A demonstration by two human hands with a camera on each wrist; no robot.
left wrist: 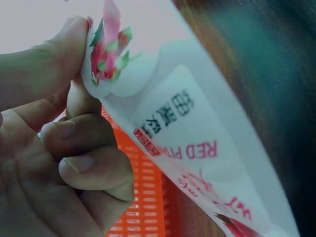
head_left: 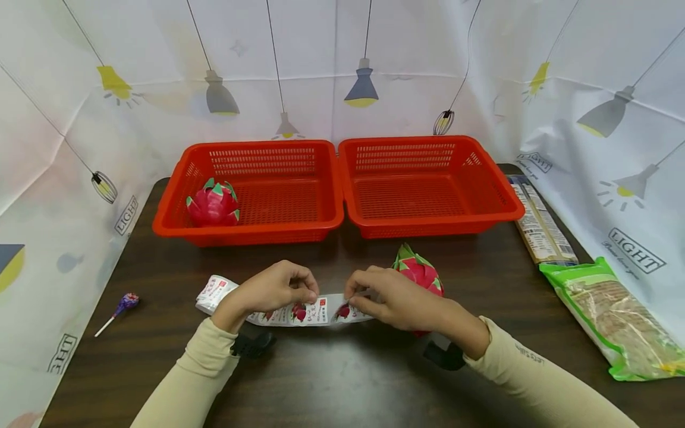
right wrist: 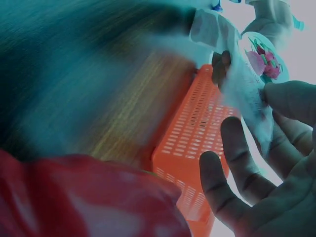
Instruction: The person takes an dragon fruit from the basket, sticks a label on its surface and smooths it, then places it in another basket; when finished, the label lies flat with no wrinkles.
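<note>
Pinches the strip (head_left: 311, 314) in left hand (head_left: 274, 291) and right hand (head_left: 400, 299), stretched left to right, with the right fruit (head_left: 421, 272) nearer the right hand, partly behind it.

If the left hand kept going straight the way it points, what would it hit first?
Most likely the right hand, across a small gap. Both the left hand and right hand pinch the label strip, so they look about level, though exact depth is unclear.
</note>
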